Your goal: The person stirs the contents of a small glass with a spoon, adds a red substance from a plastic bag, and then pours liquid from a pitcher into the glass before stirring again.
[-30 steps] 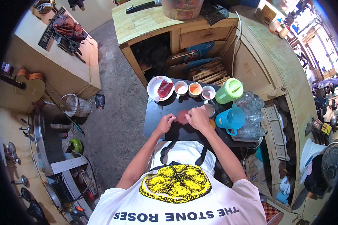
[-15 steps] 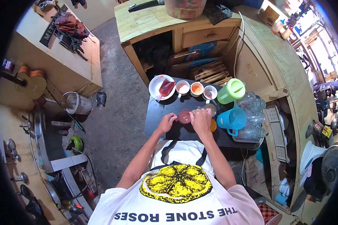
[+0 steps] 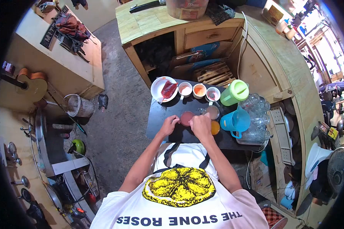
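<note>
A glass of dusky pink drink stands on the dark tabletop between both hands. My left hand is closed, its thumb and fingertips pinching the glass at its left side. At the right side of the glass, my right hand is closed against it, knuckles up and fingertips partly hidden. Just past my right hand are a glass of brownish drink and a glass of orange drink. Behind stand a white cup of pale pink contents, a cup of orange contents and a cup with a spoon.
A white bowl holding a dark red packet sits at the table's back left. To the right are a green lidded pitcher, a blue pitcher and several upturned glass mugs. A wooden counter borders the back.
My right hand has shifted slightly left and toward me, uncovering more of the brownish and orange drinks. My left hand stays at the pink drink's glass.
</note>
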Demonstrator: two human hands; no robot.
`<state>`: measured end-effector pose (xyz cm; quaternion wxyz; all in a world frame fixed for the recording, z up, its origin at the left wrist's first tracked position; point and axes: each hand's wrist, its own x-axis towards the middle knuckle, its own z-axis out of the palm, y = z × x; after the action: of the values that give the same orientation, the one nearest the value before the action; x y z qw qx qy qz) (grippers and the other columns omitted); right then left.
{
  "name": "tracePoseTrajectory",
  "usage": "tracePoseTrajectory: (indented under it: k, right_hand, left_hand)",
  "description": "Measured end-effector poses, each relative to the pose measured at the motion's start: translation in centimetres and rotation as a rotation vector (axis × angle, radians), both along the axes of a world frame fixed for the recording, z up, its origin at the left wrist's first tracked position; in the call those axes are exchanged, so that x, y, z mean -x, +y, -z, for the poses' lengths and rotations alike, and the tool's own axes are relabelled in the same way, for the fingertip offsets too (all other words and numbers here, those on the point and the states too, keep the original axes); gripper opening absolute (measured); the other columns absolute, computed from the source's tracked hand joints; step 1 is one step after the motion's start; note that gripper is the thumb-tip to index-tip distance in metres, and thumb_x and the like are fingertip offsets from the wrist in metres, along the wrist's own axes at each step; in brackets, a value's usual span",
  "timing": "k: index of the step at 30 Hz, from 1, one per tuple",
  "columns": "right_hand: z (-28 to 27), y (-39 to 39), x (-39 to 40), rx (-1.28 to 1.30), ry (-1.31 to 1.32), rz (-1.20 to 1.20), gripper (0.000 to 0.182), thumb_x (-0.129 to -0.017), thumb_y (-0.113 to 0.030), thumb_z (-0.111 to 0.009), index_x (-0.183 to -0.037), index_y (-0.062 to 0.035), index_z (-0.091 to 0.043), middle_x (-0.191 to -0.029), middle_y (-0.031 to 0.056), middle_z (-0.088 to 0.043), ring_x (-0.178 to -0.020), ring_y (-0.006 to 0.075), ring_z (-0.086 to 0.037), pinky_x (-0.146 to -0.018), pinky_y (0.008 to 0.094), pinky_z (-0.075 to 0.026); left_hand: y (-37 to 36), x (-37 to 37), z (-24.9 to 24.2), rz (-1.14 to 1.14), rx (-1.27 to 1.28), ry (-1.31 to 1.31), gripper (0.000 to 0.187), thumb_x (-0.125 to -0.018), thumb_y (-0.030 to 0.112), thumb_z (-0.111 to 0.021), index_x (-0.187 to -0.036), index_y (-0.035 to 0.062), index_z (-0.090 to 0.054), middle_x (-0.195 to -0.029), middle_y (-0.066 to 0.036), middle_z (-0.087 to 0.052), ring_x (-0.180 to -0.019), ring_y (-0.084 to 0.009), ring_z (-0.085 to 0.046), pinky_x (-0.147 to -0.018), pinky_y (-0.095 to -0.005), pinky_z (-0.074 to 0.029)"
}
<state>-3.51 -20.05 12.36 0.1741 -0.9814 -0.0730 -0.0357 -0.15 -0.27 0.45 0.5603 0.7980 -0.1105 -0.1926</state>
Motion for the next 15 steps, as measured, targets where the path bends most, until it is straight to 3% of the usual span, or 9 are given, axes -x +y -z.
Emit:
tracePoseTrajectory:
  k: [2, 6, 9, 13, 15]
  right_hand:
    - [0.5, -0.1, 0.4, -0.054, 0.116, -0.107, 0.02, -0.081, -0.02, -0.072, -0.071, -0.0031, -0.072, -0.072, 0.0172, -0.068, -0.073, 0.0317, -0.065, -0.077, 0.0429, -0.041]
    - [0.8, 0.1, -0.5, -0.099, -0.161, -0.008, 0.02, -0.082, -0.02, -0.071, -0.07, -0.0042, -0.07, -0.075, 0.0155, -0.069, -0.075, 0.0312, -0.065, -0.078, 0.043, -0.041]
    - [0.3, -0.4, -0.7, -0.066, -0.206, 0.097, 0.02, -0.082, -0.02, -0.07, -0.069, -0.0045, -0.07, -0.075, 0.0152, -0.069, -0.075, 0.0315, -0.064, -0.078, 0.043, -0.041]
    - [0.1, -0.8, 0.3, -0.003, 0.148, 0.026, 0.018, -0.082, -0.018, -0.071, -0.072, -0.0034, -0.071, -0.074, 0.0153, -0.068, -0.075, 0.0312, -0.064, -0.077, 0.0437, -0.04]
    - [0.0, -0.8, 0.5, -0.099, 0.105, -0.055, 0.019, -0.083, -0.018, -0.069, -0.071, -0.0038, -0.071, -0.074, 0.0156, -0.069, -0.076, 0.0296, -0.065, -0.079, 0.0435, -0.04]
  left_hand:
    - [-0.1, 0.0, -0.1, 0.005, 0.002, 0.004, 0.024, -0.097, 0.017, -0.053, -0.089, -0.0031, -0.064, -0.085, -0.014, -0.068, -0.083, -0.0236, -0.064, -0.08, -0.0358, -0.05]
    - [-0.1, 0.2, 0.0, -0.002, 0.012, 0.003, 0.024, -0.098, 0.017, -0.053, -0.09, -0.0032, -0.064, -0.084, -0.014, -0.068, -0.083, -0.0225, -0.064, -0.081, -0.0356, -0.05]
    - [-0.1, 0.1, -0.2, -0.001, 0.01, 0.011, 0.024, -0.098, 0.017, -0.054, -0.09, -0.0032, -0.064, -0.084, -0.014, -0.068, -0.083, -0.0219, -0.064, -0.081, -0.0353, -0.05]
    - [-0.2, 0.1, -0.1, 0.0, 0.02, 0.026, 0.024, -0.098, 0.017, -0.054, -0.091, -0.0032, -0.064, -0.085, -0.013, -0.068, -0.084, -0.0217, -0.064, -0.081, -0.0352, -0.05]
    - [-0.1, 0.1, 0.0, -0.002, 0.015, 0.023, 0.024, -0.098, 0.018, -0.054, -0.091, -0.0034, -0.064, -0.085, -0.014, -0.068, -0.084, -0.022, -0.064, -0.081, -0.0353, -0.05]
